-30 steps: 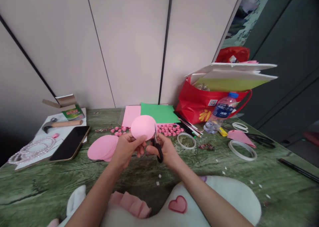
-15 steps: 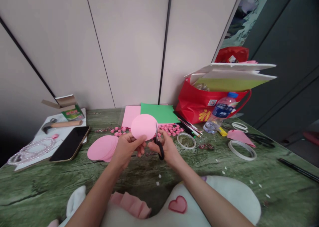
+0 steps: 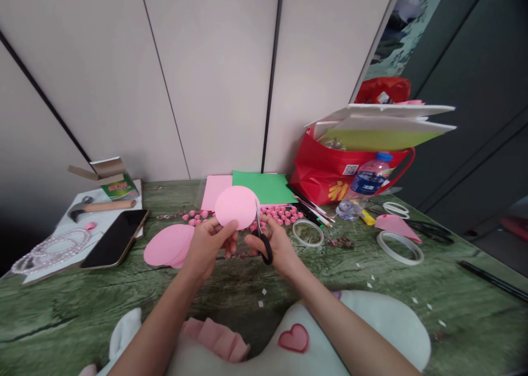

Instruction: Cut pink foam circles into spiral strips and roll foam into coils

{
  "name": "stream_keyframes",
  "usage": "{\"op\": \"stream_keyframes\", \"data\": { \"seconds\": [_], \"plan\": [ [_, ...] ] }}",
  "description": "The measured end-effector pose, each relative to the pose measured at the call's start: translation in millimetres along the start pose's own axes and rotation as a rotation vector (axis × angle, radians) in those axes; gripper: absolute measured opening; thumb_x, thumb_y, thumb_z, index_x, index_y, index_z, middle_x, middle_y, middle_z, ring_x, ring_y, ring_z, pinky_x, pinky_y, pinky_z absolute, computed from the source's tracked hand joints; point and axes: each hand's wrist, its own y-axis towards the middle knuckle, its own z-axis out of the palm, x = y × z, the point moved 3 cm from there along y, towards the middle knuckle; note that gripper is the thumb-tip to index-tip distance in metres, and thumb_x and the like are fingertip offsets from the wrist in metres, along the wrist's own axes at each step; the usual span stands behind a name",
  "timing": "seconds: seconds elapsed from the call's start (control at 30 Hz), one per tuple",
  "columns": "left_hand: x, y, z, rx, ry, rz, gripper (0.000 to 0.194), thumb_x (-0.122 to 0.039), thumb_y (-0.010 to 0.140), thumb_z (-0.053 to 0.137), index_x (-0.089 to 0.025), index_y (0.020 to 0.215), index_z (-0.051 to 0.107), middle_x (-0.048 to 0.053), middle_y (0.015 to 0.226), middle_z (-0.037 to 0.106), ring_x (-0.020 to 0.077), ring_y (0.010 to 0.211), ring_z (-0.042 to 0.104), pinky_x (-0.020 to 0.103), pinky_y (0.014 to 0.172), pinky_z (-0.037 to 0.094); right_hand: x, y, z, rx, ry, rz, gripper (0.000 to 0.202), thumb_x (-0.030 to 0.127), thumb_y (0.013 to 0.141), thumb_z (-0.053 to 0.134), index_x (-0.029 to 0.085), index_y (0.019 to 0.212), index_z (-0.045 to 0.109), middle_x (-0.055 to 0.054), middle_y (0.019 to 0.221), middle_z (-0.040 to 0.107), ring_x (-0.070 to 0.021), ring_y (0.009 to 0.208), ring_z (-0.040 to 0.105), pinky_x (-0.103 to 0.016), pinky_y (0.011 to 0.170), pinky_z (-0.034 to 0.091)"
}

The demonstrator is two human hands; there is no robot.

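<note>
Pinched by its lower edge, a round pink paper disc (image 3: 236, 206) is held up in my left hand (image 3: 210, 241). My right hand (image 3: 277, 243) grips the black handles of a pair of scissors (image 3: 266, 247), whose blades point up along the disc's right edge. Whether the blades touch the paper I cannot tell. Left of my left hand lies a stack of pink paper discs (image 3: 168, 245). Small pink balls (image 3: 285, 215) are scattered on the table behind both hands.
Green and pink paper sheets (image 3: 262, 186) lie against the cabinet. To the right stand a red bag (image 3: 315, 167) and a water bottle (image 3: 365, 186), with tape rolls (image 3: 399, 259) nearer. On the left are a phone (image 3: 115, 238), a hammer (image 3: 103, 206) and bead strings (image 3: 53, 249). A white plush (image 3: 383, 315) lies in front.
The pink disc has shifted slightly left and up in my left hand. The scissor blades now lean a little more to the left.
</note>
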Motion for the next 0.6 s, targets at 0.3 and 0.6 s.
{"op": "stream_keyframes", "data": {
  "seconds": [0.3,0.6],
  "plan": [
    [-1.5,-0.9,2.4,-0.006,-0.107,-0.001,0.020,-0.030,0.068,0.060,-0.012,0.068,0.054,0.000,0.056,0.058,0.0086,0.037,0.051,0.018,0.031,0.038,-5.1,-1.4,1.9,0.051,-0.041,-0.016,0.063,0.040,0.050,0.073,0.017,0.097,0.037,0.009,0.047,0.050,-0.0070,0.035,0.044,-0.018,0.036,0.036],
    [2.2,0.3,-1.5,-0.086,0.056,-0.049,0.020,-0.025,0.062,0.065,-0.010,0.054,0.056,-0.002,0.041,0.051,0.0048,0.030,0.042,0.015,0.028,0.030,-14.0,2.2,-0.6,0.109,-0.032,-0.073,0.063,0.034,0.053,0.073,0.019,0.101,0.035,0.007,0.055,0.053,-0.0080,0.044,0.048,-0.019,0.044,0.036]
  ]
}}
